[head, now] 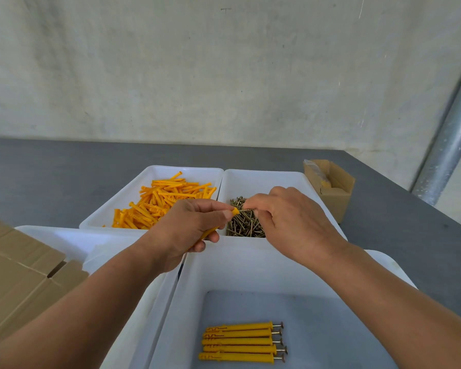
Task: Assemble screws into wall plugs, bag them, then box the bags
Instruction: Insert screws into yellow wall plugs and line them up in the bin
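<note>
Two-handed: curling left hand (186, 225) round wall plug (235, 211), pinching screw (246, 209) with right hand (290, 217), above screw tray's (264, 177) near edge.

Grey table (64, 177): white trays (264, 179), cardboard box (336, 202) (open)

Five assembled plugs (240, 342), yellow, screw heads rightward, lie side by side in the near tray (237, 267). Beyond that tray: orange plug pile (160, 203) left, screw heap (244, 225) right. Over its far rim, left hand (186, 227) grips a single plug (235, 211), right hand (290, 222) pinches a single screw (246, 209) at its mouth.
</note>
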Demonstrator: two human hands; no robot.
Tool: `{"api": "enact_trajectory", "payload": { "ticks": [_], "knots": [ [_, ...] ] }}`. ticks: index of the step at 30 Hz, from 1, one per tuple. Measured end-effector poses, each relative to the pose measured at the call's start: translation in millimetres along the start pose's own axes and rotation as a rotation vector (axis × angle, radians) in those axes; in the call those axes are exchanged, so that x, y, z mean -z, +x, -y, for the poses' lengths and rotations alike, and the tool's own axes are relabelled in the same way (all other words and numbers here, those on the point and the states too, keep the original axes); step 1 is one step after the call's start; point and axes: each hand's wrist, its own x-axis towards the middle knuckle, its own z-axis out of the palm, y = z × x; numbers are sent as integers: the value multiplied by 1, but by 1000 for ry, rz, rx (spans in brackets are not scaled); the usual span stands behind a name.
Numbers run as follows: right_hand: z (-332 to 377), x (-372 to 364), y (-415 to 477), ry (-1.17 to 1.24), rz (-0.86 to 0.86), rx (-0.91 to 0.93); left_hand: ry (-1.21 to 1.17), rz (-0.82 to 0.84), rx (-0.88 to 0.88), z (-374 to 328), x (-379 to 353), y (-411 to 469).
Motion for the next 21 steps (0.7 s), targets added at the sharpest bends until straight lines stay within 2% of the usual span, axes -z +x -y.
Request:
{"api": "enact_trajectory", "payload": {
  "ticks": [7, 21],
  "knots": [
    [6, 1, -1, -81, 6, 84, 221, 10, -76, 2, -3, -1],
    [11, 2, -2, -36, 57, 132, 211, 3, -75, 0, -5, 0]
  ]
}}
